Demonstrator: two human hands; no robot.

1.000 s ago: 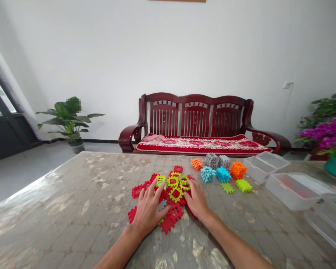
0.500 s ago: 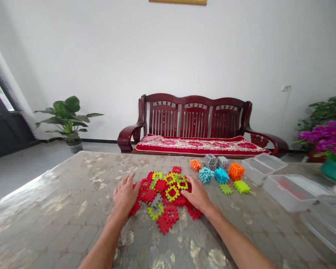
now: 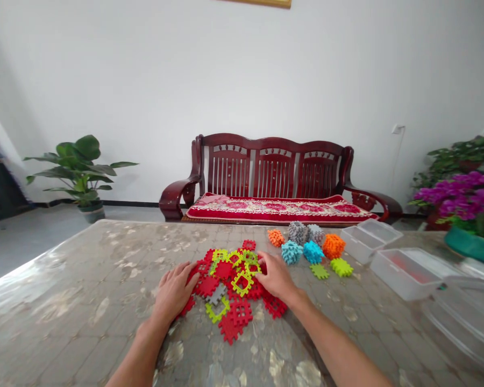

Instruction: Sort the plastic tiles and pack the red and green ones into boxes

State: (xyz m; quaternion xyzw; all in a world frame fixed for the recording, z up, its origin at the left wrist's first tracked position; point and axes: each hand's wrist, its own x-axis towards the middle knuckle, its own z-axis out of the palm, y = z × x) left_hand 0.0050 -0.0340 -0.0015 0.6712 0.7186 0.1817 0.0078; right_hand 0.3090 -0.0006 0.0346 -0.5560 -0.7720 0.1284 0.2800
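Observation:
A loose pile of flat interlocking tiles (image 3: pixel 232 285), mostly red with some lime green and one grey, lies on the marbled table (image 3: pixel 84 301). My left hand (image 3: pixel 174 290) rests flat on the pile's left edge, fingers spread over red tiles. My right hand (image 3: pixel 276 277) lies on the pile's right side, fingers curved over red and green tiles. Neither hand lifts a tile.
Assembled tile cubes (image 3: pixel 306 244) in orange, grey, teal and blue, plus flat green pieces, sit behind and to the right. Clear plastic boxes (image 3: pixel 407 271) stand at the right. Purple flowers (image 3: pixel 465 196) are at the far right; a wooden bench (image 3: pixel 272 180) stands behind the table.
My left hand slid off the pile's middle to its left edge. The tiles spread out slightly. My right hand stayed on the right side. The camera turned a little right.

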